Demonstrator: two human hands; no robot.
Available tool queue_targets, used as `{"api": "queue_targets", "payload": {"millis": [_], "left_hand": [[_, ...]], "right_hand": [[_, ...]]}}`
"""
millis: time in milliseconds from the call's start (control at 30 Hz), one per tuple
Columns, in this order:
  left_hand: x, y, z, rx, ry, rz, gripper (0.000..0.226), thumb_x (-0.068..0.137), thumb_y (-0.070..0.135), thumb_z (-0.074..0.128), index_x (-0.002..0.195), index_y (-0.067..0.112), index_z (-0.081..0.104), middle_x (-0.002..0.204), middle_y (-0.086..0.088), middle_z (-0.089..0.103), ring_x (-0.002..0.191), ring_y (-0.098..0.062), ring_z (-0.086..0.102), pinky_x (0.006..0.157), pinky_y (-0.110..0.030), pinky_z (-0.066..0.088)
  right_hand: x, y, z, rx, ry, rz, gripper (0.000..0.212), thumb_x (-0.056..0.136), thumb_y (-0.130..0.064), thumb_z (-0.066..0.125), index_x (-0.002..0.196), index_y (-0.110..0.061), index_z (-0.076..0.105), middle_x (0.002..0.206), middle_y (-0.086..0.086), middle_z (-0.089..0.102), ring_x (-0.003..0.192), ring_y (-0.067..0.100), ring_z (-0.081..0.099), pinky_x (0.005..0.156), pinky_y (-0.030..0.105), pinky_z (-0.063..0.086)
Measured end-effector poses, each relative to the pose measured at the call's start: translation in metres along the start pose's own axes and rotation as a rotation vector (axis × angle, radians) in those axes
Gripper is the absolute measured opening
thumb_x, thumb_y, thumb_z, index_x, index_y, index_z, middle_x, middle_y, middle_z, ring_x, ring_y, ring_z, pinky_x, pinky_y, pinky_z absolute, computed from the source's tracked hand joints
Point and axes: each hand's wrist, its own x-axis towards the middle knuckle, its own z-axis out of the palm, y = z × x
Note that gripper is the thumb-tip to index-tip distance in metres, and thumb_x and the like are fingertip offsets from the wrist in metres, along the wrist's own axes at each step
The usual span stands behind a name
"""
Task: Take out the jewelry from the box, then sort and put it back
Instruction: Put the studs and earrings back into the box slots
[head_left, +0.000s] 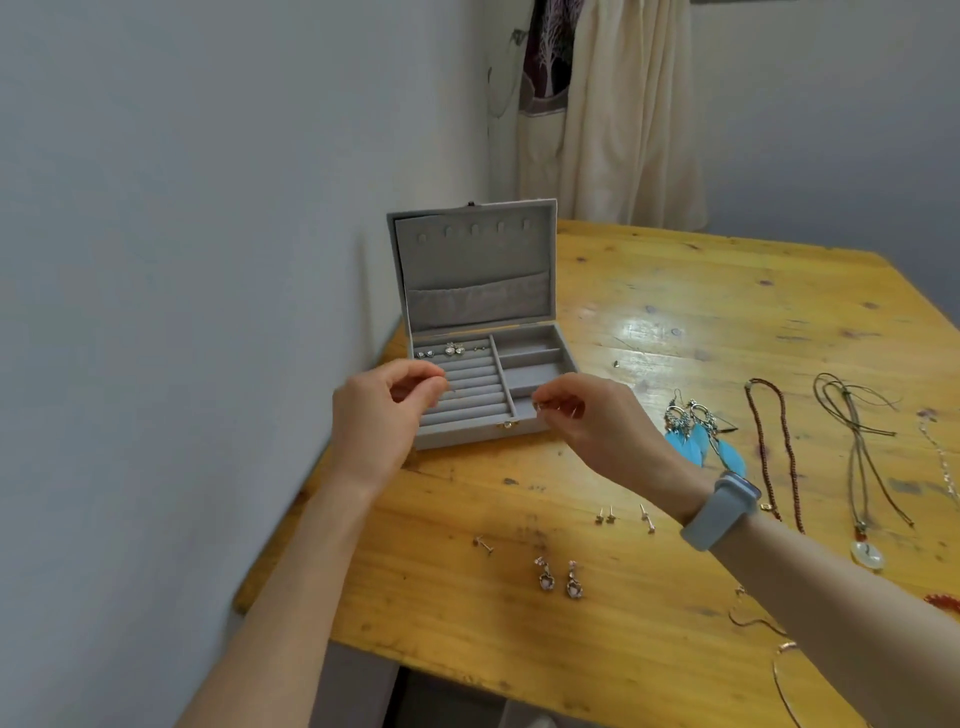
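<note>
Wooden tabletop (675, 322) w/ open jewelry box (488, 384): our left hand (384, 415) & right hand (597, 421) fingers pinch tiny earring bits over it, which we could easily drop.

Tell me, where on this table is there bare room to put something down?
The wooden table is bare behind and right of the jewelry box. Another bare strip runs along the near-left edge. It's crowded around the feather earrings, the necklaces and the small earrings scattered in front.
</note>
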Motion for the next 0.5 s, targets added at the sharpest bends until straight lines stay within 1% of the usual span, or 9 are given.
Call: {"api": "queue_targets", "payload": {"millis": [67, 100, 133, 200, 233, 267, 300, 400, 500], "left_hand": [[0.004, -0.002, -0.005, -0.022, -0.056, -0.017, 0.012, 0.083, 0.012, 0.064, 0.092, 0.019, 0.067, 0.075, 0.014, 0.063, 0.070, 0.011, 0.060, 0.065, -0.001, 0.043], [0.005, -0.004, -0.008, -0.020, -0.124, -0.037, 0.012, 0.083, 0.012, 0.063, 0.093, 0.017, 0.067, 0.077, 0.013, 0.063, 0.071, 0.010, 0.061, 0.065, -0.001, 0.044], [0.007, -0.006, -0.011, -0.003, -0.228, -0.060, 0.012, 0.083, 0.012, 0.063, 0.093, 0.017, 0.068, 0.079, 0.013, 0.063, 0.072, 0.007, 0.061, 0.066, -0.003, 0.045], [0.010, -0.012, -0.017, 0.102, -0.506, -0.086, 0.011, 0.084, 0.015, 0.063, 0.090, 0.020, 0.070, 0.081, 0.014, 0.065, 0.076, 0.003, 0.061, 0.067, -0.006, 0.046], [0.011, -0.015, -0.019, 0.158, -0.620, -0.090, 0.010, 0.083, 0.016, 0.063, 0.088, 0.021, 0.071, 0.081, 0.013, 0.066, 0.076, 0.003, 0.061, 0.066, -0.006, 0.046], [0.013, -0.019, -0.019, 0.202, -0.679, -0.096, 0.010, 0.083, 0.016, 0.064, 0.087, 0.022, 0.071, 0.081, 0.012, 0.067, 0.076, 0.002, 0.062, 0.066, -0.006, 0.046], [0.016, -0.023, -0.018, 0.233, -0.681, -0.105, 0.010, 0.083, 0.016, 0.064, 0.085, 0.022, 0.072, 0.082, 0.011, 0.068, 0.076, 0.002, 0.062, 0.065, -0.006, 0.046], [0.034, -0.038, -0.009, 0.291, -0.545, -0.121, 0.010, 0.084, 0.015, 0.063, 0.084, 0.023, 0.070, 0.083, 0.010, 0.065, 0.077, 0.000, 0.059, 0.064, -0.006, 0.042], [0.055, -0.052, 0.002, 0.287, -0.419, -0.157, 0.006, 0.084, 0.016, 0.064, 0.087, 0.021, 0.067, 0.086, 0.008, 0.062, 0.082, -0.002, 0.057, 0.066, -0.007, 0.040]], "right_hand": [[0.006, -0.006, 0.001, -0.036, -0.078, 0.003, 0.021, 0.088, -0.008, 0.055, 0.107, -0.008, 0.064, 0.094, -0.004, 0.060, 0.080, 0.005, 0.050, 0.069, 0.006, 0.038], [0.008, -0.008, 0.002, -0.060, -0.150, -0.006, 0.021, 0.089, -0.009, 0.054, 0.107, -0.010, 0.065, 0.098, -0.002, 0.064, 0.082, 0.004, 0.051, 0.069, 0.006, 0.039], [0.010, -0.011, 0.002, -0.092, -0.249, -0.029, 0.020, 0.089, -0.011, 0.054, 0.106, -0.011, 0.066, 0.101, 0.000, 0.066, 0.081, 0.003, 0.052, 0.068, 0.004, 0.040], [0.013, -0.016, 0.005, -0.150, -0.469, -0.083, 0.020, 0.089, -0.016, 0.055, 0.104, -0.013, 0.067, 0.103, -0.001, 0.067, 0.081, 0.003, 0.056, 0.069, 0.004, 0.042], [0.016, -0.018, 0.007, -0.154, -0.548, -0.094, 0.019, 0.088, -0.018, 0.056, 0.103, -0.013, 0.068, 0.102, -0.001, 0.068, 0.083, 0.005, 0.059, 0.073, 0.007, 0.045], [0.020, -0.019, 0.010, -0.146, -0.589, -0.090, 0.019, 0.088, -0.019, 0.057, 0.101, -0.013, 0.068, 0.101, -0.001, 0.068, 0.085, 0.007, 0.061, 0.076, 0.013, 0.048], [0.025, -0.019, 0.014, -0.135, -0.593, -0.077, 0.018, 0.087, -0.021, 0.059, 0.099, -0.012, 0.069, 0.099, 0.000, 0.069, 0.086, 0.009, 0.062, 0.079, 0.019, 0.050], [0.047, -0.014, 0.030, -0.110, -0.479, -0.023, 0.016, 0.084, -0.024, 0.062, 0.092, -0.012, 0.068, 0.091, 0.003, 0.069, 0.082, 0.014, 0.062, 0.079, 0.031, 0.052], [0.074, -0.006, 0.046, -0.128, -0.368, -0.032, 0.018, 0.087, -0.024, 0.058, 0.092, -0.010, 0.068, 0.091, 0.005, 0.069, 0.083, 0.016, 0.061, 0.077, 0.030, 0.050]]}}
